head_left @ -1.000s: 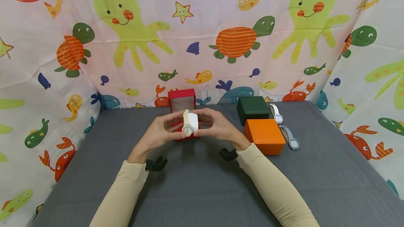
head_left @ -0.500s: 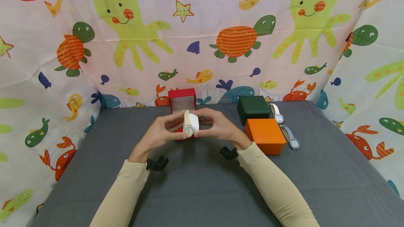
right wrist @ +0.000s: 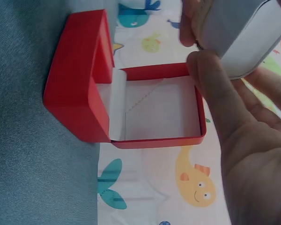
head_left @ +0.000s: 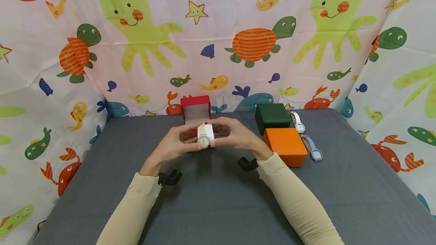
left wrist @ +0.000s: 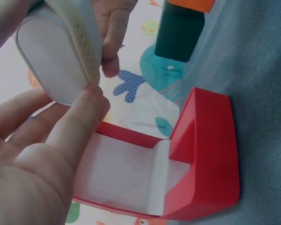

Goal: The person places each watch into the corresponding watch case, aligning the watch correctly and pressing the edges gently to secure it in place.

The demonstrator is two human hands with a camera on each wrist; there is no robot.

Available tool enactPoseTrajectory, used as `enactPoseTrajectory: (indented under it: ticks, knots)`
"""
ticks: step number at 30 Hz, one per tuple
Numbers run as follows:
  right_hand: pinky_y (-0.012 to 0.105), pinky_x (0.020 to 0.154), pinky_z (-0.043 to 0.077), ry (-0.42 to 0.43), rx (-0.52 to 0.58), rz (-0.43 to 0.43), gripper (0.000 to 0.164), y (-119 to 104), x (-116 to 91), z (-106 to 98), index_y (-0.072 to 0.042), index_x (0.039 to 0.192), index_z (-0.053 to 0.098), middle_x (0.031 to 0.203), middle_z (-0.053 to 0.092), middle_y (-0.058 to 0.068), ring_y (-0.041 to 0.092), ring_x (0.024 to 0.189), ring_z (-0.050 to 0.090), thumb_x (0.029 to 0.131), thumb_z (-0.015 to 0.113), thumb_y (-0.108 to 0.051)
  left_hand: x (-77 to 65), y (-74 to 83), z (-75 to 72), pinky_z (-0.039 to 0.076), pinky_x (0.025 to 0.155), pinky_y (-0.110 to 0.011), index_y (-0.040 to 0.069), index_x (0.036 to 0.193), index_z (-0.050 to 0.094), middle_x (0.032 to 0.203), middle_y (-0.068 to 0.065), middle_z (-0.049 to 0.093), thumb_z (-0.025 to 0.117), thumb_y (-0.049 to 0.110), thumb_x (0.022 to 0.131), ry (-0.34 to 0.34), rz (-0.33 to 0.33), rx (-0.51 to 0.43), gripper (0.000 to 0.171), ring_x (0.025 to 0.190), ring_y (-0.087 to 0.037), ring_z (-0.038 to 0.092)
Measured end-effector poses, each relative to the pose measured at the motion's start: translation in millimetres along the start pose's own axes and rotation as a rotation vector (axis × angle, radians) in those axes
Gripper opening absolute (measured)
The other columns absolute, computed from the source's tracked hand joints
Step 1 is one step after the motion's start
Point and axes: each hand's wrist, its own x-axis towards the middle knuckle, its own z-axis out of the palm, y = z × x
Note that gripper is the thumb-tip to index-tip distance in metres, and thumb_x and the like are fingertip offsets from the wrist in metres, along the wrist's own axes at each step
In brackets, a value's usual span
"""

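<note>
A cream-strapped wristwatch (head_left: 204, 141) is wrapped round a white watch cushion (head_left: 209, 131), held up in front of the red watch box. My left hand (head_left: 172, 143) grips the left side, with its thumb by the watch case. From the other side my right hand (head_left: 236, 135) holds the cushion between thumb and fingers. The red box (left wrist: 213, 154) stands on the table behind and below the hands with its lid up. Its white-lined inside shows in both wrist views, and the hands hide part of it in the head view. Strap holes show along the band in the left wrist view.
To the right stand an orange box (head_left: 285, 143) and a dark green box (head_left: 273, 116) behind it. A white-strapped watch (head_left: 298, 122) and a blue-grey watch (head_left: 312, 148) lie beside them. A patterned curtain (head_left: 211, 29) hangs at the table's back edge.
The watch and cushion have tilted slightly between the fingers, so the upper strap looks shorter and lower now. Both hands stay in nearly the same place; the boxes have not moved.
</note>
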Motion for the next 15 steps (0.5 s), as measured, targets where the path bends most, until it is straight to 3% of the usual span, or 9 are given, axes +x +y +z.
enactPoseTrajectory:
  ticks: [8,15]
  knots:
    - [0.036,0.091,0.050,0.044,0.050,0.106,0.061,0.8,1.5,0.7,0.007,0.136,0.044,0.126,0.052,0.022,0.037,0.111,0.058,0.083,0.073,-0.003,-1.5,6.1,1.7,0.050,0.091,-0.042,0.012,0.131,0.054,0.130,-0.009,0.051,0.080,0.010,0.077,0.033,-0.003,-0.013,0.060,0.117,-0.032,0.054]
    - [0.037,0.089,0.051,0.046,0.079,0.110,0.058,5.0,1.4,0.3,0.006,0.131,0.050,0.120,0.057,0.022,0.037,0.107,0.060,0.080,0.075,-0.002,-2.2,6.6,5.6,0.048,0.091,-0.047,0.010,0.127,0.060,0.127,-0.009,0.057,0.083,0.011,0.074,0.068,-0.002,0.013,0.058,0.112,-0.029,0.059]
